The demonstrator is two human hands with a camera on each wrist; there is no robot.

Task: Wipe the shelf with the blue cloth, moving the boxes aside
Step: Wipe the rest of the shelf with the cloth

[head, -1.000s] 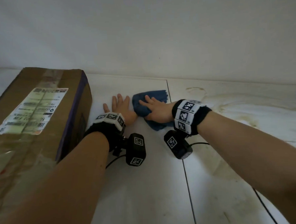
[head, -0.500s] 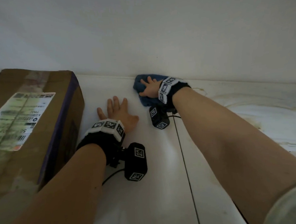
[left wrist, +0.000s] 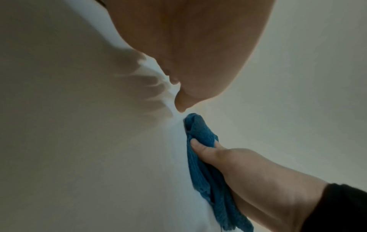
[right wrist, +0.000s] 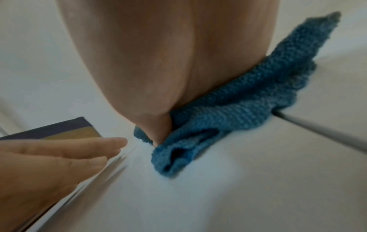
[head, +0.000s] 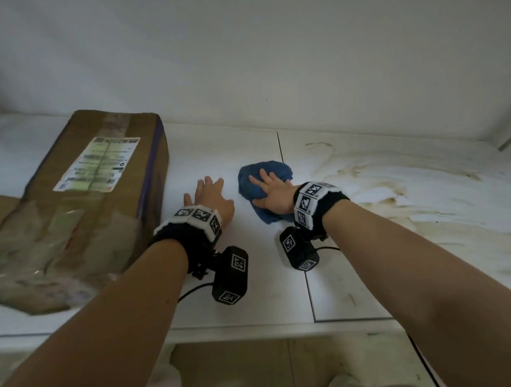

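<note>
- White shelf (head: 238, 283) under a plain white wall, two panels meeting at a dark seam; brownish stains spread over the right panel.
- Cloth (head: 272, 170) lies bunched on the shelf near the seam, pinned under the right hand (head: 273, 192), fingers spread flat.
- Soft, light knit; it will likely bunch and slide, so press from above with the palm.
- Left hand (head: 211, 200) rests flat and empty between the cloth and the box (head: 100, 183), which sits at left.
</note>
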